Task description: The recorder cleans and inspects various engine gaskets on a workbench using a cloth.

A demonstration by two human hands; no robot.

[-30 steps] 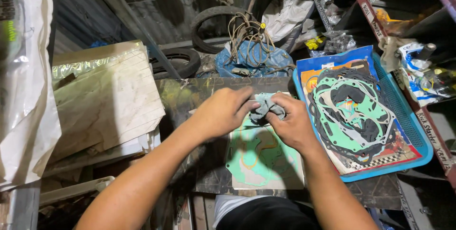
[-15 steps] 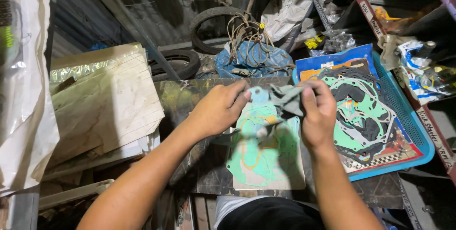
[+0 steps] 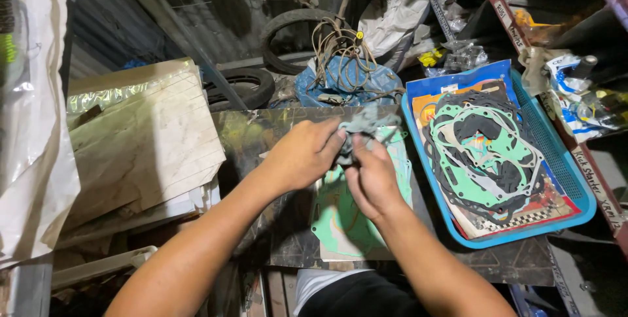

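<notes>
Since half a second ago, the right hand (image 3: 371, 183) has drawn back from the blue tray (image 3: 575, 189) to meet the left hand (image 3: 302, 155). Both pinch a crumpled grey-green gasket (image 3: 362, 127) between fingertips, its long axis lying roughly left to right. Beneath the fingers lies a green gasket sheet (image 3: 340, 219); left sits a pale plastic-wrapped package (image 3: 140, 143).

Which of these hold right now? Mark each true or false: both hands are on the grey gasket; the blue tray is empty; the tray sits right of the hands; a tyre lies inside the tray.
1. Both hands, left hand and right hand, hold the grey gasket: true.
2. The blue tray is empty: false, it holds a pile of gaskets.
3. The tray sits right of the hands: true.
4. A tyre lies inside the tray: false, it lies behind the work surface.
</notes>
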